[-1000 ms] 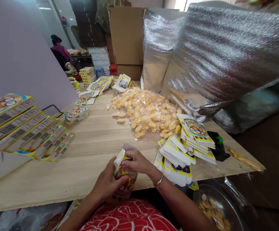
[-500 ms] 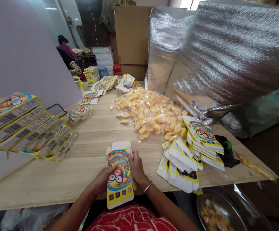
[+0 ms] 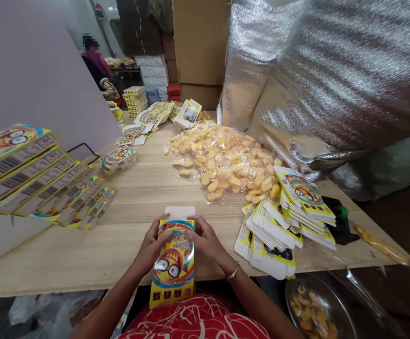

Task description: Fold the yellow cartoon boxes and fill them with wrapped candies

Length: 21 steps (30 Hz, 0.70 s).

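Observation:
Between my two hands is a yellow cardboard box (image 3: 173,263) printed with a cartoon face in glasses, its white top flap standing up at the far end. My left hand (image 3: 154,242) grips its left edge, thumb on the front. On the opposite edge my right hand (image 3: 205,238) holds it the same way, with a bangle at the wrist. The box's near end rests close to my red patterned clothing. Beyond it on the table lies a heap of wrapped yellow pieces (image 3: 226,160). Right of my right hand sits a pile of flat yellow cartons (image 3: 268,235).
Stacked filled-out boxes (image 3: 42,179) stand at the left, with two more boxes (image 3: 118,157) beside them. A black tape dispenser (image 3: 339,221) is at the right edge. Silver foil bags (image 3: 318,84) rise behind. Below the table is a metal bowl (image 3: 318,306). A person (image 3: 97,59) sits far off.
The carton has opened from flat into a fuller box shape. Both hands have moved up to its far end, one on each side. The view has shifted slightly.

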Motion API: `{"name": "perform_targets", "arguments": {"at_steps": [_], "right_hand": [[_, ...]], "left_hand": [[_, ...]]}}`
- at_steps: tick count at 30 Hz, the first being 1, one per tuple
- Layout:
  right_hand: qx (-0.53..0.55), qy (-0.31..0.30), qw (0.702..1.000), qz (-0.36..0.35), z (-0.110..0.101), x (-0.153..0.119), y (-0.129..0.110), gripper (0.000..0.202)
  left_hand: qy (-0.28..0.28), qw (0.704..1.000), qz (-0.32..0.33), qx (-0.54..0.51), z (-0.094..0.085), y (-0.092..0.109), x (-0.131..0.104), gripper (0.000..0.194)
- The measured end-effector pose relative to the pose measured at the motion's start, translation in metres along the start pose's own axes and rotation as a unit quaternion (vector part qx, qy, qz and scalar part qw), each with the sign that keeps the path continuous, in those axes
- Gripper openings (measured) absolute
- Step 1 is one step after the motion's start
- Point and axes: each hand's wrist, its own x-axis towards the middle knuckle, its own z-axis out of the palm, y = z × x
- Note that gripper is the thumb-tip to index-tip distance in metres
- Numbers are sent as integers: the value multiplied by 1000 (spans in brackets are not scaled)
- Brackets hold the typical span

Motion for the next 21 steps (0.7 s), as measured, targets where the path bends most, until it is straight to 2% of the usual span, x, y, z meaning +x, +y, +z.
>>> {"name": "perform_targets", "arguments": {"at_steps": [2,3,6,9,10,12,14,17,19,21], "right_hand": [[19,-35,999,9,-2,-3,-4,32],[11,-38,999,11,-3,-4,-6,28],[-57,22,998,-2,1,-10,-14,33],[-110,99,988,-43,9,-14,-19,26],[-108,117,986,-55,11,-16,-21,30],[-94,134,984,-65,13,-17,-22,54],[-87,116,988,-58,12,-18,-24,59],[-84,60,994,-45,8,-17,-32,37],[-86,43,994,-44,6,-15,-39,27],[-100,57,992,-42,4,-14,-42,24]], "left_hand": [[15,1000,7,26,-1,0,2,37],[19,999,10,38,-1,1,3,36],[25,997,29,71,2,10,3,44],[50,992,69,93,6,22,-2,36],[59,990,82,100,7,25,-4,35],[60,987,102,110,7,27,-7,37],[34,989,105,101,6,27,-8,33],[-5,993,98,71,6,29,-8,33],[2,991,99,88,10,32,-9,33],[26,987,102,121,17,33,-9,34]]}}
